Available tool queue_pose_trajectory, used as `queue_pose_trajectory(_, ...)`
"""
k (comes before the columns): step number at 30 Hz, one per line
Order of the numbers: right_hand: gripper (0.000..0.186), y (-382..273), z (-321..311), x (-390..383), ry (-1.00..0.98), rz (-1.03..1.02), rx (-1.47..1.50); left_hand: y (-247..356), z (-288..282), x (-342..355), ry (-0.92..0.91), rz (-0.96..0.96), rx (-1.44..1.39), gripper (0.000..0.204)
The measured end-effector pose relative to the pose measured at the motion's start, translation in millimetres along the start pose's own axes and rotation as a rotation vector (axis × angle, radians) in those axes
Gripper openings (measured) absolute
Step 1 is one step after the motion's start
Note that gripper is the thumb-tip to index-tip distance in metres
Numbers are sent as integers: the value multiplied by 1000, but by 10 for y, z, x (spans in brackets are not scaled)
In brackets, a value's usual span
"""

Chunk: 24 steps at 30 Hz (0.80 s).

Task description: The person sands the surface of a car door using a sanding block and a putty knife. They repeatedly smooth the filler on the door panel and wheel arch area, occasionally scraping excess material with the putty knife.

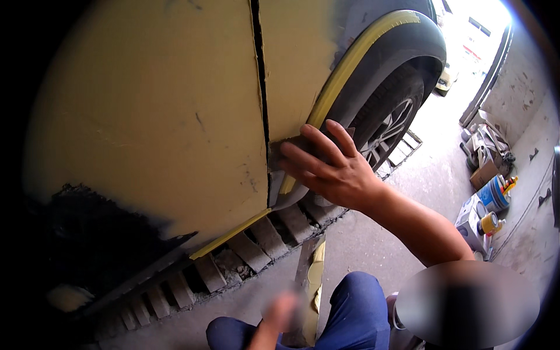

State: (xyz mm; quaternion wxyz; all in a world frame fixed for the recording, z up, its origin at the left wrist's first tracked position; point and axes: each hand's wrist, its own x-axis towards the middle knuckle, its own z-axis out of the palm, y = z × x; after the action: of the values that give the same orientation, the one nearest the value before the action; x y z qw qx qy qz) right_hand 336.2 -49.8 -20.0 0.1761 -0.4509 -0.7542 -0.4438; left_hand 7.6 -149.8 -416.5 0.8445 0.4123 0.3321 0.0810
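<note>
My right hand (341, 169) is stretched across the car's lower side, just before the wheel arch. Its fingers press a flat dark spreader-like blade (275, 153) against the yellowish panel (175, 105); much of the blade is hidden beneath them. Low in front of me, my left hand (281, 315) is partly blurred. It seems to grip the edge of a narrow putty board (304, 259), whose surface carries a smear of yellow putty (315, 274). Yellow masking tape (338, 79) follows the wheel arch, and another strip (230, 235) runs along the sill.
A tyre and wheel (388, 122) stand right of the panel. Slatted floor grating (251, 251) runs under the car. My blue-clad knee (356, 297) is close below. Along the right wall are a blue can (492, 195), a white box (468, 219) and cardboard (484, 175).
</note>
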Motion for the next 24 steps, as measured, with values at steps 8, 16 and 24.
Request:
queue_pose_trajectory(8,35,51,98,-131,23,30,-31,58,2,-36,11,-18,3,21)
queue_pose_trajectory(16,44,-216,-341,-375,-47,188,-25,770,315,-333,71,824,1259,26)
queue_pose_trajectory(24,50,-1615,-1013,-1573,-453,741,1299,1023,500,-387,52,452,1190,26)
